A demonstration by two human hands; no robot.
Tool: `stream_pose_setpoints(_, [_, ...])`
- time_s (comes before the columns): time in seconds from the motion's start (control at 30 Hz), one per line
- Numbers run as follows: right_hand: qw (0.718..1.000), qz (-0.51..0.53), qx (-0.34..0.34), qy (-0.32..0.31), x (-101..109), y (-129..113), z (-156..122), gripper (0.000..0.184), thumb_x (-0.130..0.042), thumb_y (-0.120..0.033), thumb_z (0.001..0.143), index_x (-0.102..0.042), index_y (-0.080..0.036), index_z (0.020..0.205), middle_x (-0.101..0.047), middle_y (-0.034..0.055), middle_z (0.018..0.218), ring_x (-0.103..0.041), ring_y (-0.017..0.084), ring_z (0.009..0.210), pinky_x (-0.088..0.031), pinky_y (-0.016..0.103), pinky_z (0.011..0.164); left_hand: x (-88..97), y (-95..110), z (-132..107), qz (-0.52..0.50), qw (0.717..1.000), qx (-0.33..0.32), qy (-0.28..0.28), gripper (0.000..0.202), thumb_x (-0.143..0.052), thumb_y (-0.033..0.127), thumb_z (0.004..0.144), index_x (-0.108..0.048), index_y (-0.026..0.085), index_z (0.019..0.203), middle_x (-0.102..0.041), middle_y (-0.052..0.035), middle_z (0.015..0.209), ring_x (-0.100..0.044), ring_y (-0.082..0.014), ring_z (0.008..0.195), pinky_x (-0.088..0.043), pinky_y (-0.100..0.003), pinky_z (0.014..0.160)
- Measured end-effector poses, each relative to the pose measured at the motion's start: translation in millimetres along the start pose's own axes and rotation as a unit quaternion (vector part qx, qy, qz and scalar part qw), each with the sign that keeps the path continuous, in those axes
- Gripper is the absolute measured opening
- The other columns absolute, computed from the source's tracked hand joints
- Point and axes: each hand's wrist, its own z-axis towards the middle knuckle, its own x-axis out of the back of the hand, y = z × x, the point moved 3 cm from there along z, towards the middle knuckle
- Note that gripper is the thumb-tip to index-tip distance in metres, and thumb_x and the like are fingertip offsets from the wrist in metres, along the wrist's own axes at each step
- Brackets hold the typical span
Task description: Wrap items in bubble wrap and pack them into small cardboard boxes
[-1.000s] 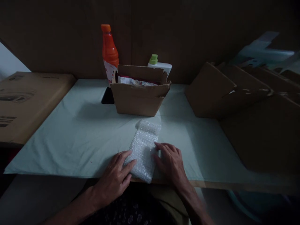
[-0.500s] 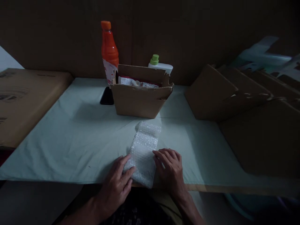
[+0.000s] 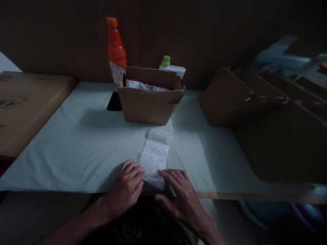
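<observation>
From my remote seat, I saw the bubble wrap [image 3: 156, 149] by the middle of the table's [image 3: 63, 153] front edge. My left hand's [image 3: 127, 183] fingers lay close together at its left side; whether they pinched, I couldn't tell. My right hand's [image 3: 182, 194] fingertips touched its right side, thumb spread away. I judged this smoothing or folding; the next move called for steady, even pressure.

Bubble wrap [image 3: 155, 154] whitish; bottle [image 3: 116, 51] orange; cloth [image 3: 74, 146] mint.
</observation>
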Motion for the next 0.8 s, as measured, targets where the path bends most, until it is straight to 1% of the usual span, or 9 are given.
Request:
stream_pose_setpoints(0.13, [0.999, 0.009, -0.009, 0.033, -18, -3, -4, 0.020, -0.053, -0.012, 0.095, -0.062, -0.020, 0.112, -0.072, 0.0008, 0.078, -0.062, 0.017, 0.069, -0.044, 0.034, 0.071, 4.4, -1, 17, -0.005, 0.999, 0.015, -0.043, 0.023, -0.052, 0.009, 0.093, -0.065, 0.020, 0.108, -0.075, -0.0029, 0.097, -0.067, -0.0215, 0.094, -0.047, -0.054, 0.103])
stream_pose_setpoints(0.27, [0.992, -0.076, -0.032, 0.094, -12, 2, -8, 0.019, -0.056, -0.017, 0.097, -0.062, -0.018, 0.114, -0.073, 0.0064, 0.092, -0.063, 0.021, 0.081, -0.043, 0.036, 0.075, 3.2, -8, 38, 0.032, 0.996, 0.022, -0.077, 0.023, -0.062, 0.015, 0.090, -0.065, 0.019, 0.113, -0.076, -0.0056, 0.103, -0.068, -0.0230, 0.091, -0.052, -0.044, 0.090])
stream_pose_setpoints(0.33, [0.987, -0.113, -0.031, 0.112, -6, 0, -11, 0.019, -0.059, -0.018, 0.095, -0.063, -0.019, 0.114, -0.072, 0.0088, 0.102, -0.063, 0.023, 0.090, -0.043, 0.038, 0.079, -0.9, -12, 45, 0.066, 0.993, 0.034, -0.087, 0.023, -0.064, 0.017, 0.089, -0.066, 0.019, 0.112, -0.075, -0.0067, 0.102, -0.067, -0.0243, 0.091, -0.053, -0.043, 0.086])
stream_pose_setpoints(0.4, [0.988, -0.120, -0.011, 0.099, -7, -4, -14, 0.022, -0.060, -0.016, 0.094, -0.063, -0.020, 0.116, -0.072, 0.0090, 0.109, -0.063, 0.024, 0.099, -0.043, 0.040, 0.085, -5.5, -16, 47, 0.102, 0.990, 0.052, -0.079, 0.021, -0.063, 0.018, 0.089, -0.066, 0.019, 0.110, -0.072, -0.0075, 0.100, -0.065, -0.0258, 0.093, -0.053, -0.045, 0.086])
stream_pose_setpoints(0.47, [0.991, -0.114, 0.008, 0.069, -13, -5, -14, 0.026, -0.057, -0.014, 0.094, -0.062, -0.021, 0.119, -0.072, 0.0085, 0.115, -0.062, 0.025, 0.108, -0.043, 0.043, 0.092, -7.0, -16, 44, 0.124, 0.990, 0.057, -0.038, 0.022, -0.061, 0.017, 0.090, -0.065, 0.018, 0.112, -0.069, -0.0096, 0.105, -0.063, -0.0270, 0.098, -0.053, -0.046, 0.088])
stream_pose_setpoints(0.57, [0.993, -0.094, 0.003, 0.068, -21, 0, -9, 0.029, -0.051, -0.008, 0.095, -0.063, -0.022, 0.117, -0.074, 0.0063, 0.114, -0.062, 0.024, 0.108, -0.042, 0.044, 0.094, -2.3, -12, 31, 0.105, 0.994, 0.011, 0.024, 0.029, -0.061, 0.020, 0.091, -0.061, 0.017, 0.120, -0.062, -0.0145, 0.126, -0.057, -0.0294, 0.116, -0.050, -0.049, 0.098])
stream_pose_setpoints(0.67, [0.996, -0.040, -0.026, 0.070, -18, 8, -6, 0.025, -0.049, -0.008, 0.096, -0.063, -0.022, 0.111, -0.075, 0.0044, 0.098, -0.066, 0.021, 0.091, -0.045, 0.040, 0.084, 5.0, -7, 15, 0.037, 0.999, -0.036, -0.004, 0.032, -0.060, 0.018, 0.092, -0.059, 0.019, 0.124, -0.065, -0.0113, 0.124, -0.056, -0.0269, 0.119, -0.046, -0.051, 0.105])
stream_pose_setpoints(0.73, [0.998, 0.013, -0.040, 0.047, -13, 11, -6, 0.022, -0.050, -0.011, 0.097, -0.063, -0.023, 0.110, -0.074, 0.0035, 0.090, -0.066, 0.019, 0.082, -0.048, 0.037, 0.076, 9.4, -8, 10, -0.007, 0.999, -0.022, -0.027, 0.033, -0.055, 0.014, 0.094, -0.059, 0.022, 0.126, -0.071, -0.0066, 0.110, -0.062, -0.0229, 0.106, -0.048, -0.048, 0.100])
stream_pose_setpoints(0.8, [0.998, 0.028, -0.043, 0.046, -9, 11, -10, 0.021, -0.050, -0.014, 0.098, -0.062, -0.023, 0.113, -0.074, 0.0042, 0.092, -0.066, 0.020, 0.083, -0.049, 0.036, 0.074, 10.8, -11, 12, -0.032, 0.999, 0.014, -0.034, 0.034, -0.054, 0.014, 0.094, -0.060, 0.023, 0.127, -0.073, -0.0042, 0.100, -0.065, -0.0208, 0.094, -0.052, -0.045, 0.091])
